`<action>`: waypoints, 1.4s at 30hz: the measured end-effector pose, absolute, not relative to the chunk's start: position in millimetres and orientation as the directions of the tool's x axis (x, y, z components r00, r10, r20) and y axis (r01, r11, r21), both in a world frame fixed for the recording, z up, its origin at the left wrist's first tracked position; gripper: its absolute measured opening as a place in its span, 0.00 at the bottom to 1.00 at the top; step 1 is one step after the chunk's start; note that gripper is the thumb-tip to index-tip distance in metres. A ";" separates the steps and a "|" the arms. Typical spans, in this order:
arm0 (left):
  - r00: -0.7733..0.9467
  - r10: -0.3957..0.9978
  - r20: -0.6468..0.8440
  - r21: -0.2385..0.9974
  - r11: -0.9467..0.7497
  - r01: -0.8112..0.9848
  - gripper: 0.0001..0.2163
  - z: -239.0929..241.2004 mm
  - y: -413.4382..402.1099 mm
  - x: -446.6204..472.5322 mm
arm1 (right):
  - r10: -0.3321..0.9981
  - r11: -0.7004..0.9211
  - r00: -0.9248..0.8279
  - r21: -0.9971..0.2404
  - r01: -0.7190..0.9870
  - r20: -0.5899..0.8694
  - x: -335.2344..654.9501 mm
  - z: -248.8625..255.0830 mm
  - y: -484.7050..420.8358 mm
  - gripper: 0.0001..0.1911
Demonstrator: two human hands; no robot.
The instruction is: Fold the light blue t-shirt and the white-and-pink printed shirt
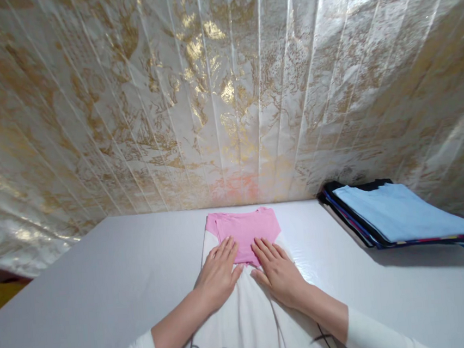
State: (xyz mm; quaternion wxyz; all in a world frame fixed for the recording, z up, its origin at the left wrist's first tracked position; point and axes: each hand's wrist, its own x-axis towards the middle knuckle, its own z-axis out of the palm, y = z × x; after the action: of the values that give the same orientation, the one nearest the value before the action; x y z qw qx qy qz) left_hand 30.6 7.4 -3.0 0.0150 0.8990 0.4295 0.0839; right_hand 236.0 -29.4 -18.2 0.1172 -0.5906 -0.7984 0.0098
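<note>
A pink cloth [241, 228], folded into a flat rectangle, lies near the far edge of the white table. White fabric [246, 320] shows at both sides of the pink and runs down toward me, with loose creases and dark curved lines low down. Whether the white and pink are one garment I cannot tell. My left hand [220, 273] rests palm down across the left near part of the pink cloth, fingers stretched out. On the right near part, my right hand [277, 271] lies flat in the same way, fingers slightly spread. Neither hand grips anything.
A stack of folded clothes [408, 212], light blue on top with dark ones beneath, sits at the table's right, overhanging the edge. The white table [122, 272] meets a shiny gold-and-silver patterned curtain [223, 87] behind. Yellow fabric [0, 297] shows at far left.
</note>
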 end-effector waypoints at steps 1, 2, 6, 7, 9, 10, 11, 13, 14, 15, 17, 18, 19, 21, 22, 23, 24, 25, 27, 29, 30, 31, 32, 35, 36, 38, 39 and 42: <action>0.617 0.776 0.130 0.102 -0.630 0.770 0.26 -4.3 7.7 31.1 | 0.949 0.289 -0.263 -0.155 0.945 0.172 234.3 -18.6 -32.6 0.33; 0.620 0.774 0.128 0.105 -0.633 0.767 0.26 -5.3 10.0 31.5 | 0.954 0.276 -0.251 -0.155 0.949 0.166 233.9 -17.9 -32.1 0.34; 0.631 0.765 0.131 0.112 -0.644 0.757 0.26 -6.5 29.3 33.1 | 0.961 0.267 -0.250 -0.155 0.951 0.119 238.7 -10.9 -11.1 0.35; 0.630 0.765 0.137 0.111 -0.644 0.757 0.25 -6.3 34.6 33.9 | 0.961 0.268 -0.252 -0.160 0.950 0.113 240.3 -9.2 -5.0 0.36; 0.630 0.761 0.156 0.108 -0.647 0.755 0.25 -5.3 45.3 36.0 | 0.961 0.268 -0.251 -0.173 0.948 0.113 243.1 -6.8 5.2 0.35; 0.631 0.758 0.167 0.107 -0.650 0.752 0.24 -4.5 50.8 37.2 | 0.961 0.268 -0.250 -0.177 0.947 0.119 244.3 -6.2 9.5 0.34; 0.631 0.755 0.178 0.106 -0.653 0.750 0.24 -3.5 56.5 38.6 | 0.960 0.271 -0.251 -0.180 0.946 0.127 245.5 -5.9 13.4 0.32; 0.627 0.753 0.198 0.110 -0.653 0.749 0.23 -1.3 66.8 41.0 | 0.956 0.278 -0.254 -0.182 0.943 0.144 248.0 -6.1 20.2 0.30; 0.622 0.755 0.207 0.114 -0.650 0.751 0.23 -0.2 70.4 41.9 | 0.955 0.279 -0.253 -0.186 0.942 0.153 249.6 -6.2 23.1 0.30; 0.615 0.758 0.218 0.119 -0.646 0.754 0.24 0.5 72.1 42.3 | 0.955 0.279 -0.251 -0.191 0.941 0.160 251.4 -5.9 25.6 0.29; 0.599 0.765 0.236 0.131 -0.636 0.761 0.24 0.5 68.1 41.0 | 0.952 0.285 -0.253 -0.205 0.936 0.170 255.8 -3.3 28.5 0.28; 0.593 0.768 0.242 0.137 -0.632 0.762 0.25 -0.3 62.2 39.1 | 0.944 0.307 -0.268 -0.218 0.926 0.191 258.3 -0.6 29.0 0.27; 0.591 0.769 0.244 0.142 -0.632 0.762 0.25 -1.6 54.3 36.5 | 0.930 0.343 -0.291 -0.239 0.909 0.226 260.6 2.9 28.9 0.25; 0.603 0.762 0.235 0.140 -0.641 0.755 0.24 -5.0 35.3 29.6 | 0.878 0.449 -0.361 -0.281 0.848 0.314 263.6 12.0 28.2 0.19; 0.605 0.764 0.224 0.133 -0.639 0.758 0.23 -6.8 26.0 26.0 | 0.844 0.510 -0.405 -0.291 0.809 0.352 263.6 16.8 28.1 0.16; 0.599 0.772 0.212 0.125 -0.630 0.767 0.23 -8.5 18.0 22.5 | 0.807 0.568 -0.455 -0.287 0.771 0.375 262.3 21.0 28.4 0.13; 0.589 0.782 0.203 0.114 -0.617 0.779 0.23 -10.2 11.6 19.5 | 0.773 0.617 -0.508 -0.266 0.740 0.379 259.6 24.2 29.1 0.11; 0.577 0.792 0.198 0.103 -0.602 0.792 0.23 -11.9 7.1 17.1 | 0.738 0.661 -0.563 -0.229 0.714 0.373 255.8 26.1 30.4 0.10; 0.563 0.799 0.212 0.074 -0.588 0.806 0.24 -15.7 2.6 13.9 | 0.670 0.724 -0.651 -0.124 0.678 0.356 246.0 25.6 33.6 0.07; 0.573 0.780 0.251 0.034 -0.599 0.800 0.25 -19.9 1.6 12.3 | 0.614 0.760 -0.713 -0.010 0.650 0.340 236.5 20.7 36.9 0.05; 0.582 0.765 0.277 0.009 -0.607 0.794 0.26 -21.9 1.4 11.9 | 0.585 0.774 -0.739 0.041 0.631 0.335 232.9 17.4 38.1 0.06; 0.590 0.749 0.303 -0.018 -0.614 0.789 0.26 -23.8 0.9 11.5 | 0.558 0.786 -0.761 0.082 0.612 0.333 230.4 14.2 39.1 0.07; 0.597 0.732 0.328 -0.046 -0.619 0.784 0.26 -25.3 0.1 11.3 | 0.536 0.795 -0.776 0.110 0.597 0.332 229.2 11.2 39.7 0.08; 0.614 0.694 0.376 -0.116 -0.622 0.774 0.27 -25.8 -4.1 10.8 | 0.524 0.794 -0.777 0.130 0.594 0.348 230.9 5.1 40.7 0.07; 0.617 0.686 0.385 -0.128 -0.623 0.772 0.27 -24.5 -5.8 10.9 | 0.532 0.788 -0.768 0.123 0.603 0.355 232.2 4.1 40.9 0.06; 0.629 0.671 0.392 -0.137 -0.634 0.761 0.27 -20.4 -9.0 11.2 | 0.542 0.783 -0.760 0.112 0.612 0.358 234.4 3.7 41.3 0.06; 0.642 0.661 0.388 -0.137 -0.647 0.750 0.26 -18.0 -10.3 11.5 | 0.542 0.785 -0.762 0.112 0.609 0.354 234.9 4.1 41.6 0.06; 0.699 0.625 0.347 -0.140 -0.703 0.698 0.23 -12.9 -12.8 12.0 | 0.520 0.797 -0.787 0.142 0.586 0.331 233.9 7.3 42.5 0.06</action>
State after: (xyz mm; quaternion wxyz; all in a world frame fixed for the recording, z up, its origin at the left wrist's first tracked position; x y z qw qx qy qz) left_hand 12.0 -12.8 -12.9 -0.1316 0.9123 0.3625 0.1380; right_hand 233.9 42.5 7.3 0.1387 -0.2950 -0.9378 -0.1193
